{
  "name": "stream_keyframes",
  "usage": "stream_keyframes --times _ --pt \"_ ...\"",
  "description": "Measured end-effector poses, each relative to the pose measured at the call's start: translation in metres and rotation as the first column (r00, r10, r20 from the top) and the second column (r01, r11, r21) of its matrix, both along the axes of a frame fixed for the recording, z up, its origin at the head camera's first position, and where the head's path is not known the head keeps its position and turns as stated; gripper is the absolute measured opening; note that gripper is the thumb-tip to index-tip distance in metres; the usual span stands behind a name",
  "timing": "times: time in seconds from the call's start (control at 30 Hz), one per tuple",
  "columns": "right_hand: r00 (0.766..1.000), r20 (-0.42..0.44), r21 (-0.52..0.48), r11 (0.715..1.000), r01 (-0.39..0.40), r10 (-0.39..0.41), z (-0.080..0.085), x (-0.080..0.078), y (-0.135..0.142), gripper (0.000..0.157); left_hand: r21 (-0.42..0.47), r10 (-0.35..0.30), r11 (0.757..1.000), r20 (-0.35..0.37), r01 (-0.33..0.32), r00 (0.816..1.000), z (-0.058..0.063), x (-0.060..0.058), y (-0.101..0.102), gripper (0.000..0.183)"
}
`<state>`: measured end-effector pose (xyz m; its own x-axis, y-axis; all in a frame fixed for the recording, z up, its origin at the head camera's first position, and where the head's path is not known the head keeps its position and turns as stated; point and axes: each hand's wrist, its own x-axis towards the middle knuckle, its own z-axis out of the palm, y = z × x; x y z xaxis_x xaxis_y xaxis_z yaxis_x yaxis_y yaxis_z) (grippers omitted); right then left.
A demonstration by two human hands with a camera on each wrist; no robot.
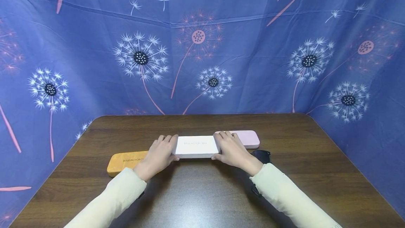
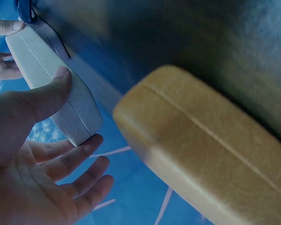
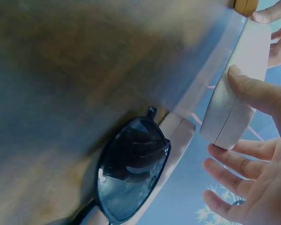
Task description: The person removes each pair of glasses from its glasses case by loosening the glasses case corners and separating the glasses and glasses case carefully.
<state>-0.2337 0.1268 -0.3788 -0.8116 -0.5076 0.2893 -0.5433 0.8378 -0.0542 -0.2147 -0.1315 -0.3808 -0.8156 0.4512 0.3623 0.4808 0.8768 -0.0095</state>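
A white glasses case (image 1: 197, 147) with faint lettering on its lid is held level between both hands, its seam facing the person. My left hand (image 1: 159, 153) grips the left end, thumb on the near side and the index finger at the far edge. At the opposite end my right hand (image 1: 232, 151) pinches the case the same way, its other fingers spread loose in the right wrist view. In that view the seam of the white case (image 3: 239, 93) is closed. Under the left forearm lies a yellow glasses case (image 1: 124, 162), partly hidden by the hand.
Beyond the right hand a pink glasses case (image 1: 248, 138) lies on the brown wooden table (image 1: 316, 157). Dark sunglasses (image 3: 133, 168) sit beside it, mostly covered by the right forearm in the head view. A blue cloth (image 1: 253, 45) with dandelion prints hangs behind the table.
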Motion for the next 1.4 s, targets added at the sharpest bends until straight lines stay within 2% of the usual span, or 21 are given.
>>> stream_keyframes --times 0.27,0.53,0.67,0.87,1.13,1.4 --pt "1.000 -0.002 0.030 1.000 -0.006 0.006 -0.007 0.015 0.005 0.070 0.007 -0.026 1.000 -0.001 0.026 1.000 -0.008 0.015 0.002 0.073" --pt "0.999 -0.019 0.041 0.999 -0.025 0.026 -0.014 0.026 0.010 0.070 0.010 -0.040 0.999 -0.004 0.040 0.999 -0.014 0.024 0.006 0.065" --pt "0.999 -0.031 0.041 0.998 -0.042 0.044 -0.017 0.030 0.012 0.071 0.008 -0.042 0.999 -0.001 0.042 0.999 -0.016 0.028 0.007 0.063" --pt "0.999 -0.006 0.033 0.998 -0.052 0.053 -0.020 0.035 0.014 0.073 0.007 -0.049 0.999 0.015 0.049 0.999 -0.018 0.033 0.007 0.060" --pt "0.997 -0.028 0.049 0.996 -0.074 0.075 -0.023 0.041 0.015 0.072 0.016 -0.059 0.998 0.044 0.058 0.997 -0.020 0.038 0.006 0.064" --pt "0.996 -0.041 0.049 0.995 -0.083 0.085 -0.026 0.044 0.017 0.073 0.011 -0.076 0.997 0.031 0.076 0.997 -0.023 0.040 0.006 0.066"
